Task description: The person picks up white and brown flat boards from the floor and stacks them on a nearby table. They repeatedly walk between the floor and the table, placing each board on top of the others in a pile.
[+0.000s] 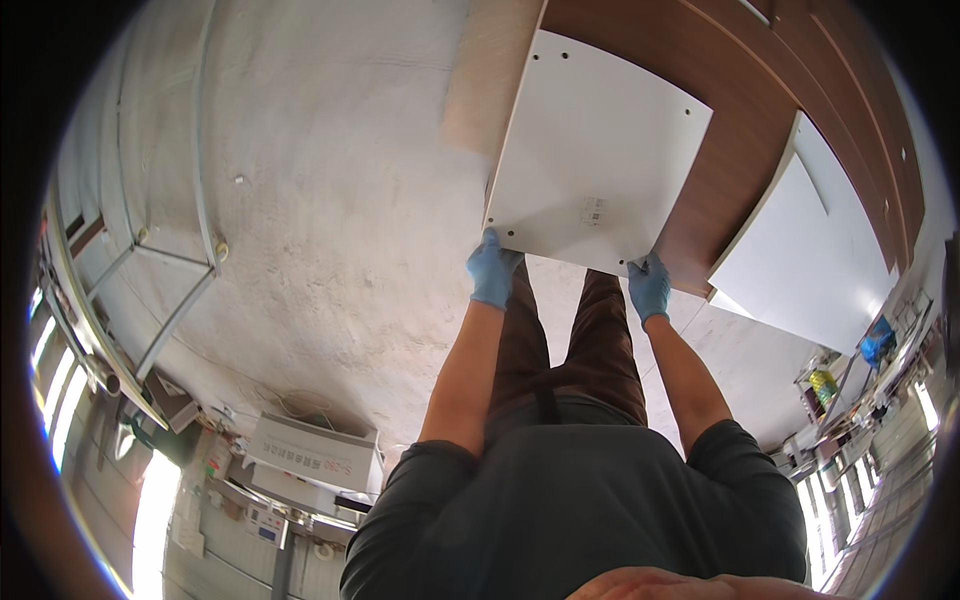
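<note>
Head view: the left hand (493,272) and right hand (649,287), both in blue gloves, are clamped on the near edge of a white panel (598,150). It lies over brown boards (745,110) on the pale concrete floor (330,200); another white panel (800,250) lies to the right.

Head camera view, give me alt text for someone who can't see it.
A person in blue gloves bends over a concrete floor, the left hand and right hand each gripping a near corner of a white square panel. The panel lies over dark brown wooden boards, with another white panel to its right.
</note>
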Tool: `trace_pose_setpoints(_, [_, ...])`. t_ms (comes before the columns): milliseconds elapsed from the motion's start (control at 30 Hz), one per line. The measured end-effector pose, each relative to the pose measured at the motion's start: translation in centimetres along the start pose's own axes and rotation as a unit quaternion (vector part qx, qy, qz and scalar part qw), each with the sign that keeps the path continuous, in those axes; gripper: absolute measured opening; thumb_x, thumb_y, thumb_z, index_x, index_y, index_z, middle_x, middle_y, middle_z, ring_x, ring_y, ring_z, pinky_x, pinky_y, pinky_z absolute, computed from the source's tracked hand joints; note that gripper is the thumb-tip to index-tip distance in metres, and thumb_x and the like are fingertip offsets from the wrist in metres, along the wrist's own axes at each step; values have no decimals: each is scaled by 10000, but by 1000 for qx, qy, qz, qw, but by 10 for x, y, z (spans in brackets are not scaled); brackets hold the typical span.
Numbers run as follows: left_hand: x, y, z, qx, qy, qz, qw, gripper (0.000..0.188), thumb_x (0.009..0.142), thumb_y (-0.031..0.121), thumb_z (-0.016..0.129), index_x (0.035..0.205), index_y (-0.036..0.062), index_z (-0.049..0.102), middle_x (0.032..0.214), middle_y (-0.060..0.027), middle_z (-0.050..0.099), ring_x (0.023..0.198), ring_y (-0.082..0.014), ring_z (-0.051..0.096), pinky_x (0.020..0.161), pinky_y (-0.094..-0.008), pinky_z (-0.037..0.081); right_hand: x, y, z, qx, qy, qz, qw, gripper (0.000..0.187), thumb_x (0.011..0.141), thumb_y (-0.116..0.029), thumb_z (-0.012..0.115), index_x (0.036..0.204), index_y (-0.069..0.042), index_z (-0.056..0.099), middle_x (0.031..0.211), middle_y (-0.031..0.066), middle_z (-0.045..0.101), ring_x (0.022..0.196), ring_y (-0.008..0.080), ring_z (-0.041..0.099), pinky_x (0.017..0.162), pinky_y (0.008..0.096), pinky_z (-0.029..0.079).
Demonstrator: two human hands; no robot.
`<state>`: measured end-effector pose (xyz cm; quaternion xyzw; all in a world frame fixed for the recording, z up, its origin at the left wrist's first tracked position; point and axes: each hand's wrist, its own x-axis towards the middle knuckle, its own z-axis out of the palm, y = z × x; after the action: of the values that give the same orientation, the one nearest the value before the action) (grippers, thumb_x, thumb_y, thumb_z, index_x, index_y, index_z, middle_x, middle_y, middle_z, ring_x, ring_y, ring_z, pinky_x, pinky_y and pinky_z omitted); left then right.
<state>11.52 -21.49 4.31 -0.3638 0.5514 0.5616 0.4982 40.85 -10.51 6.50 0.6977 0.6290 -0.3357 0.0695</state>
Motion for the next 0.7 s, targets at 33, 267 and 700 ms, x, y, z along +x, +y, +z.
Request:
trace_pose_setpoints(33, [-1, -1, 1, 10, 12, 2, 1000, 500, 1065, 299, 565, 1357, -102, 502, 1288, -243, 609, 1136, -411, 656, 924, -523, 604, -1, 2, 1, -19, 10, -20, 1000, 228, 877, -204, 724, 1017, -44, 643, 948, 189, 711, 906, 408, 671, 808, 502, 525])
trace_pose_setpoints(267, [5, -8, -3, 6, 15, 14, 1000, 512, 1054, 294, 585, 1357, -111, 505, 1282, -235, 617, 1128, -417, 659, 915, -528, 619, -10, 0, 11, -40, 67, -11, 997, 245, 871, -181, 725, 1045, -49, 614, 946, 186, 693, 911, 417, 661, 797, 508, 526])
trace_pose_setpoints(700, [15, -7, -16, 23, -2, -13, 1000, 526, 1013, 395, 642, 1278, -53, 566, 1263, -212, 643, 1079, -401, 674, 873, -516, 613, -11, -6, 1, -3, 54, 45, 998, 240, 857, -210, 743, 1018, -64, 640, 955, 166, 708, 925, 400, 672, 813, 492, 531])
